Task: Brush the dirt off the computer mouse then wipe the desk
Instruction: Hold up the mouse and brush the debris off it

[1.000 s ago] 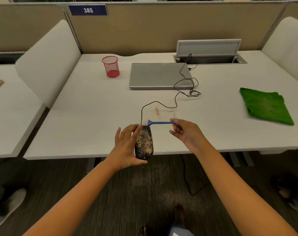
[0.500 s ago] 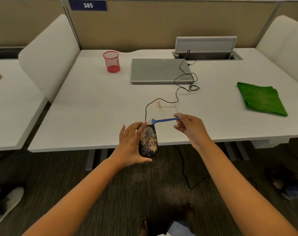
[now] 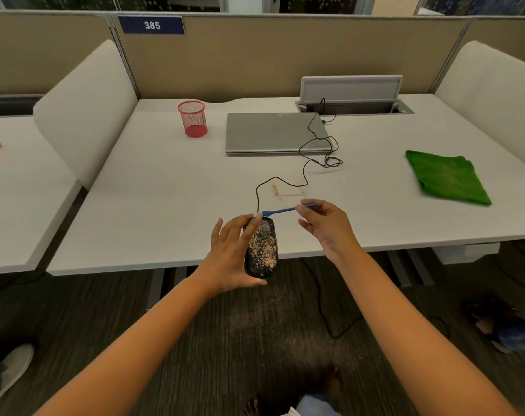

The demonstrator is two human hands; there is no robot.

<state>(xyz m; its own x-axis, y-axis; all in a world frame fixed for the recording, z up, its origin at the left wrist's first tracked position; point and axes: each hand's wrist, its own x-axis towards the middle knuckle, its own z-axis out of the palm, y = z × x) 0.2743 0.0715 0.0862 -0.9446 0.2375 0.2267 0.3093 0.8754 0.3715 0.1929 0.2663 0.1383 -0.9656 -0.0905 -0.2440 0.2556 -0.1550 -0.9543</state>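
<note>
A pale grey desk fills the middle of the frame, backed by a tan partition carrying a blue plate marked 385 at upper left. White padded dividers stand at either side of the desk, and dark carpet covers the lower part of the frame.

A closed grey laptop lies at centre top of the desk, just in front of an open cable hatch. A green cloth lies crumpled at centre right, well apart from both hands. A red mesh cup stands left of the laptop.

At lower centre, over the desk's near edge, the left hand holds the computer mouse with fingers curled along its left side and thumb beneath its near end. The mouse is black, speckled all over with tan dirt. Its black cable runs up across the desk in loops to the hatch.

The right hand, just right of the mouse, pinches the tail of a small blue brush between thumb and fingertips. The brush lies nearly level, its pale head at the mouse's far end; whether the bristles actually touch it is hard to tell. A smear of tan dirt marks the desk just above the brush.
</note>
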